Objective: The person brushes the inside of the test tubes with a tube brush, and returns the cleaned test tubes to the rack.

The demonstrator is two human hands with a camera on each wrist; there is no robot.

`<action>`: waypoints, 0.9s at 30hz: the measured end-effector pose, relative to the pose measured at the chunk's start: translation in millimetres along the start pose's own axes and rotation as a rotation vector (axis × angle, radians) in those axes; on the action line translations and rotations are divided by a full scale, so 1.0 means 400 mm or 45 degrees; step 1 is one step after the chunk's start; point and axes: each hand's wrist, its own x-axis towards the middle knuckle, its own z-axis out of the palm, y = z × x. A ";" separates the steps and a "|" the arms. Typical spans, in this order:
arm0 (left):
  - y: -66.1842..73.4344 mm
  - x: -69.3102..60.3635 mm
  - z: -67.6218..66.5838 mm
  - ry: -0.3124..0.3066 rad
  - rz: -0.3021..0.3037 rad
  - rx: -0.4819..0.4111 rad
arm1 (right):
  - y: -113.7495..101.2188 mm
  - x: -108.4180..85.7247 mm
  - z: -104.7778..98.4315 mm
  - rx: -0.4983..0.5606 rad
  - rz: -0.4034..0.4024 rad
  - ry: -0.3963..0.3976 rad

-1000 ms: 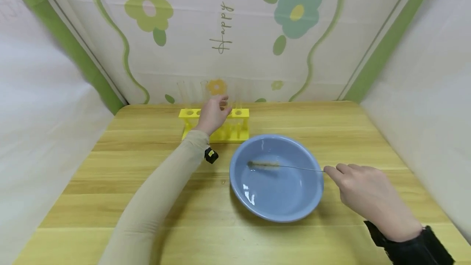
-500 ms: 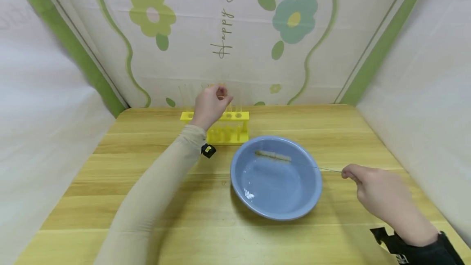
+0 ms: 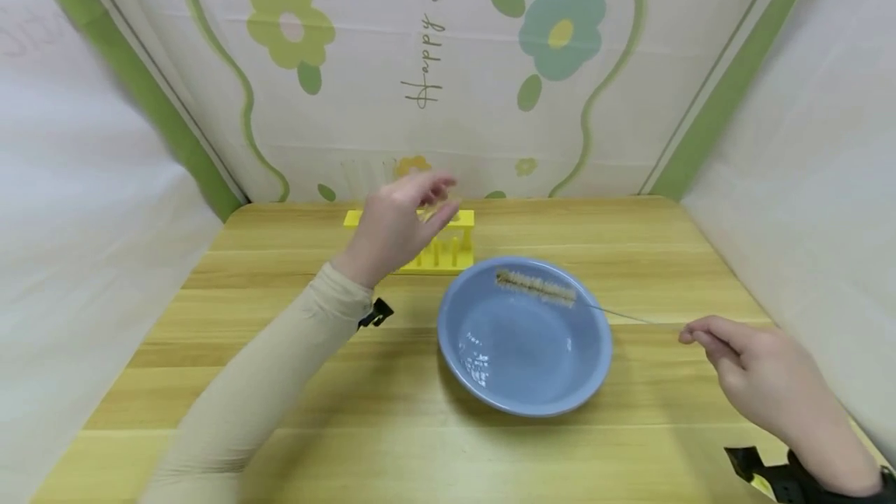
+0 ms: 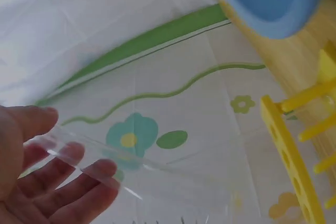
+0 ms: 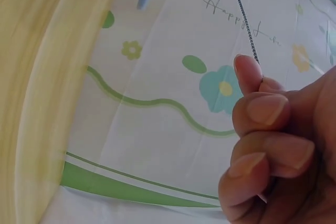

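In the head view, my left hand (image 3: 393,225) is above the yellow test tube rack (image 3: 462,219), covering part of it. The left wrist view shows a clear test tube (image 4: 163,178) running out from between the thumb and the fingers; in the head view it is barely visible. Several other clear tubes (image 3: 352,185) stand upright in the rack, faint against the backdrop. To the right, my right hand (image 3: 773,383) pinches the thin wire handle (image 5: 247,22) of a test tube brush (image 3: 535,288). The bristles are over the far side of the blue basin (image 3: 448,341).
The basin sits on the wooden table (image 3: 378,442), just in front of the rack's right end. A flower-printed cloth (image 3: 462,123) hangs behind the table, with pale cloth walls on both sides. A black strap (image 3: 791,481) is around the right wrist.
My left hand has drawn back slightly towards me, its fingers spreading more. The right hand has moved right, pulling the brush rightwards and towards the basin's far rim.
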 end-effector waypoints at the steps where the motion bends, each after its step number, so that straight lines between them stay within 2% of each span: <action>1: 0.003 -0.015 -0.002 -0.035 0.055 0.051 | 0.000 -0.001 0.002 0.014 0.004 -0.002; 4: 0.012 -0.065 -0.008 -0.164 0.183 0.271 | 0.002 -0.003 0.006 0.030 0.004 0.018; 8: 0.020 -0.125 -0.014 -0.305 0.289 0.515 | 0.006 -0.005 0.015 0.070 0.007 0.059; 12: 0.023 -0.168 -0.019 -0.367 0.299 0.570 | 0.009 -0.007 0.027 0.111 0.020 0.074; 16: 0.029 -0.191 -0.026 -0.391 0.318 0.609 | 0.009 -0.010 0.038 0.141 0.027 0.065; 23: 0.039 -0.210 -0.030 -0.415 0.344 0.642 | 0.010 -0.012 0.056 0.228 0.005 0.072; 27: 0.041 -0.213 -0.030 -0.413 0.342 0.648 | 0.011 -0.011 0.061 0.259 -0.045 0.081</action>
